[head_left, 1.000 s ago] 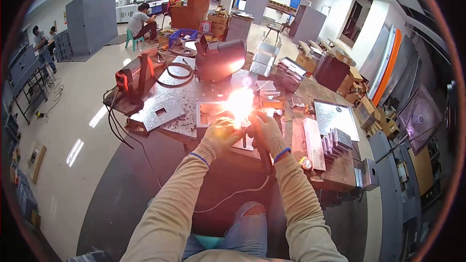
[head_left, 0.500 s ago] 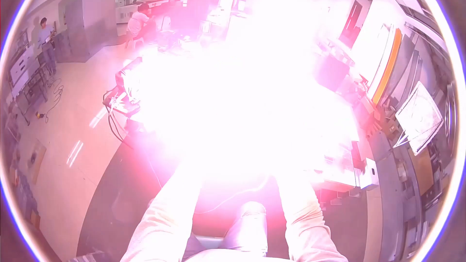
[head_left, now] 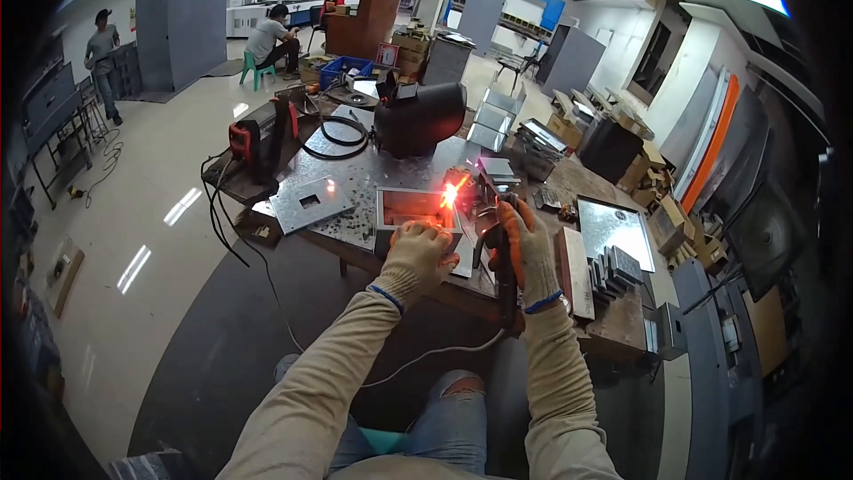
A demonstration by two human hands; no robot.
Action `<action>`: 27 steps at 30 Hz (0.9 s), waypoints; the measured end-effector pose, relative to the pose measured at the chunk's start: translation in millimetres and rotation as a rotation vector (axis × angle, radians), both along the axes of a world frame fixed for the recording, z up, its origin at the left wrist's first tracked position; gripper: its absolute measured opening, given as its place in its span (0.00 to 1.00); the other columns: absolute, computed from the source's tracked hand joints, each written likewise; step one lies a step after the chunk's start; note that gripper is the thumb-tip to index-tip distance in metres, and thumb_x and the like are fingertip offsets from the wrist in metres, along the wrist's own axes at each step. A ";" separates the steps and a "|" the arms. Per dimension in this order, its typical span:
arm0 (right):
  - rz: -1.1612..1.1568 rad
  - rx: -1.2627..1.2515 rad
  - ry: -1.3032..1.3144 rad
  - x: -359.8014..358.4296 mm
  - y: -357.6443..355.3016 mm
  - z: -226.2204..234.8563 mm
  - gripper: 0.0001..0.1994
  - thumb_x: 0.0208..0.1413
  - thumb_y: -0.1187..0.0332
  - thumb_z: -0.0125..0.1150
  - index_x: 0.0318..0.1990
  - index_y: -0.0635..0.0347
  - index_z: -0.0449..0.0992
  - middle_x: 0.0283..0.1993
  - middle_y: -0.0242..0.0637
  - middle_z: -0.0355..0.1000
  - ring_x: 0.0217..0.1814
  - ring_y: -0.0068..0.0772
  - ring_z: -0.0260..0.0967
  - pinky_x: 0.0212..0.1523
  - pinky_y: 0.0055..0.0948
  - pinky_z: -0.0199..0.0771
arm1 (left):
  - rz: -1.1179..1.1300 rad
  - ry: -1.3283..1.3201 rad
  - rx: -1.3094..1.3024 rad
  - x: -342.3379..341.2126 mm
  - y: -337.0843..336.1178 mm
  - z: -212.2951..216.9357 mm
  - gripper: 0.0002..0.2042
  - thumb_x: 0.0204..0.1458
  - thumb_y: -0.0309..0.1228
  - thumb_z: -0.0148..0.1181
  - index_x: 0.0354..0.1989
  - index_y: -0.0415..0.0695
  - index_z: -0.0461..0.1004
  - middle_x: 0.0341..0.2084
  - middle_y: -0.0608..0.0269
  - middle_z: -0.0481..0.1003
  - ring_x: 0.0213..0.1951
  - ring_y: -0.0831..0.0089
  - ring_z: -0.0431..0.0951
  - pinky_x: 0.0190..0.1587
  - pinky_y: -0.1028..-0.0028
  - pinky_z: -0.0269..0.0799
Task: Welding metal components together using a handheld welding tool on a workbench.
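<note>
An open-topped rectangular metal box [head_left: 380,218] stands at the near edge of the worktable. My left hand [head_left: 418,253], in a pale knitted work glove with orange on it, is closed over the box's near wall. At the box's far right corner burns a bright orange-red glow [head_left: 453,191]. My right hand [head_left: 530,244], gloved the same way, is wrapped around a black welding torch [head_left: 506,289] just right of the box. The torch's tip is hard to make out near the glow. A pale cable hangs from the torch toward my knees.
A black welding helmet [head_left: 419,120] lies behind the box. To the left are a flat metal plate with a cutout [head_left: 311,203] and a red-black machine [head_left: 253,138] with cables. Metal blocks [head_left: 613,271] and a shiny sheet [head_left: 613,227] lie at right. Several people are farther back.
The white-pink glare that covered the middle of the view has gone, leaving a small orange glow. Hands, box and table now show. My forearms stay in nearly the same place.
</note>
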State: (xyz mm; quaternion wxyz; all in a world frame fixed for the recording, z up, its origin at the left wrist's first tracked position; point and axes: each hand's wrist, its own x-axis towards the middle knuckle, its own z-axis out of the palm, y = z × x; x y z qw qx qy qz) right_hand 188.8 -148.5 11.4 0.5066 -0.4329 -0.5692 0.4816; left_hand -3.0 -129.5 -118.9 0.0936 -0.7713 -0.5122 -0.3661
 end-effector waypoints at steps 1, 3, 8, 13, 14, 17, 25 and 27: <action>0.001 0.014 0.014 -2.4 -0.5 -0.1 0.15 0.71 0.59 0.59 0.59 0.55 0.77 0.26 0.32 0.76 0.14 0.22 0.61 0.13 0.24 0.60 | 0.051 0.001 -0.017 0.3 -4.1 1.5 0.22 0.58 0.51 0.64 0.50 0.46 0.81 0.51 0.58 0.81 0.57 0.57 0.76 0.59 0.56 0.69; 0.021 0.001 0.022 -11.0 -4.1 3.5 0.15 0.71 0.59 0.59 0.59 0.55 0.77 0.26 0.33 0.76 0.14 0.22 0.61 0.13 0.24 0.60 | 0.094 -0.010 -0.055 -0.8 -11.6 7.6 0.21 0.57 0.50 0.64 0.50 0.45 0.80 0.51 0.57 0.81 0.57 0.56 0.76 0.59 0.56 0.69; 0.114 0.084 0.047 -51.2 6.5 -18.1 0.15 0.71 0.59 0.60 0.57 0.57 0.78 0.29 0.33 0.74 0.18 0.22 0.64 0.17 0.22 0.63 | 0.177 -0.068 -0.153 -7.3 -21.7 10.6 0.20 0.56 0.45 0.64 0.49 0.42 0.80 0.52 0.53 0.80 0.55 0.53 0.77 0.58 0.57 0.70; 0.210 -0.108 0.042 -103.3 8.8 -31.3 0.13 0.71 0.60 0.61 0.52 0.60 0.80 0.31 0.31 0.73 0.25 0.21 0.67 0.24 0.21 0.65 | 0.105 -0.248 -0.048 -21.2 -19.6 -19.2 0.18 0.55 0.38 0.65 0.49 0.40 0.79 0.51 0.48 0.80 0.50 0.50 0.79 0.52 0.57 0.73; 0.194 -0.071 0.017 -105.3 15.1 -38.0 0.13 0.71 0.61 0.61 0.52 0.61 0.80 0.32 0.31 0.73 0.26 0.21 0.67 0.25 0.21 0.65 | 0.072 -0.351 -0.014 -15.0 -15.3 -31.3 0.18 0.54 0.37 0.65 0.49 0.39 0.79 0.51 0.47 0.80 0.49 0.50 0.79 0.50 0.57 0.74; 0.190 -0.006 -0.029 -119.8 24.3 -48.2 0.13 0.70 0.61 0.61 0.50 0.62 0.81 0.32 0.30 0.73 0.28 0.21 0.68 0.27 0.21 0.66 | 0.036 -0.551 0.052 -18.3 -14.5 -42.7 0.17 0.53 0.33 0.65 0.49 0.38 0.79 0.50 0.44 0.79 0.47 0.48 0.79 0.47 0.58 0.75; 0.251 -0.092 -0.090 -123.0 31.4 -40.4 0.15 0.70 0.58 0.61 0.49 0.62 0.79 0.31 0.30 0.72 0.25 0.22 0.66 0.24 0.23 0.64 | -0.031 -0.743 -0.353 -16.5 -11.9 -47.1 0.18 0.56 0.31 0.62 0.52 0.34 0.75 0.47 0.43 0.78 0.43 0.52 0.79 0.45 0.59 0.75; 0.247 -0.097 -0.117 -122.8 31.5 -40.4 0.15 0.71 0.57 0.60 0.49 0.61 0.79 0.30 0.31 0.72 0.23 0.23 0.66 0.22 0.24 0.64 | -0.052 -0.821 -0.396 -15.1 -8.2 -53.0 0.17 0.58 0.32 0.61 0.52 0.33 0.75 0.46 0.43 0.78 0.43 0.53 0.79 0.45 0.59 0.75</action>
